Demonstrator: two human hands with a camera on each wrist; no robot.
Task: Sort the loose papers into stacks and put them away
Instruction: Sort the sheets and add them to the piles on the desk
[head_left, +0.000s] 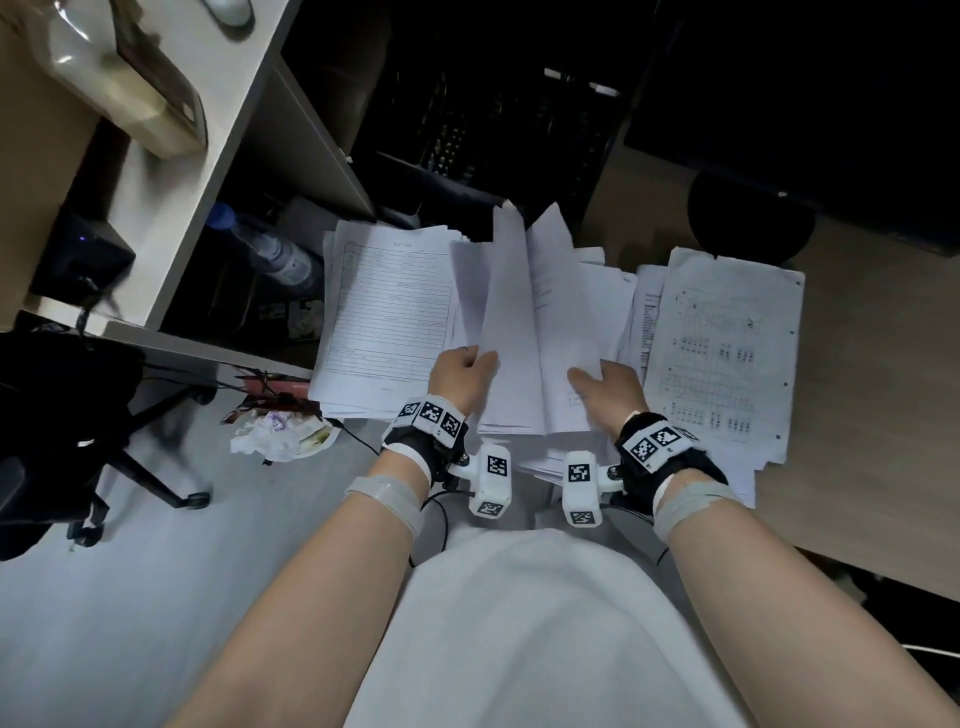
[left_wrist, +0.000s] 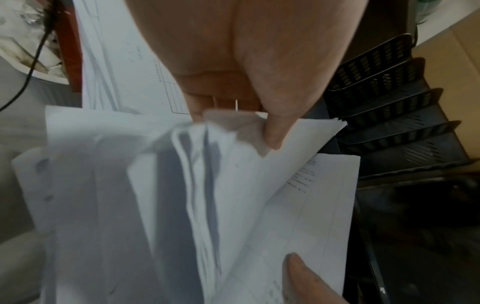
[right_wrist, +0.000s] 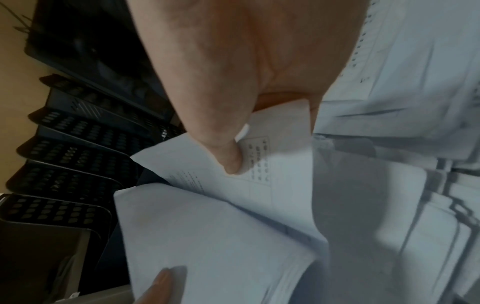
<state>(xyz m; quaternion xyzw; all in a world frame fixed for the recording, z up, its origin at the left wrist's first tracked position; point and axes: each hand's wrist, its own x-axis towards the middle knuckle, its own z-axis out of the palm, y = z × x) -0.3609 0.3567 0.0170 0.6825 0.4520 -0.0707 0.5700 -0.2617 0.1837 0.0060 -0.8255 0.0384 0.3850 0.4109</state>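
White sheaf of papers (head_left: 524, 312) stands fanned above the piles: left hand (head_left: 460, 376) pinches one half, right hand (head_left: 608, 389) the other.

Dim indoor light; the upper right of the head view sinks into black. Wide-angle bending warps the edges. Both wrist views are soft, motion-blurred and grainy.
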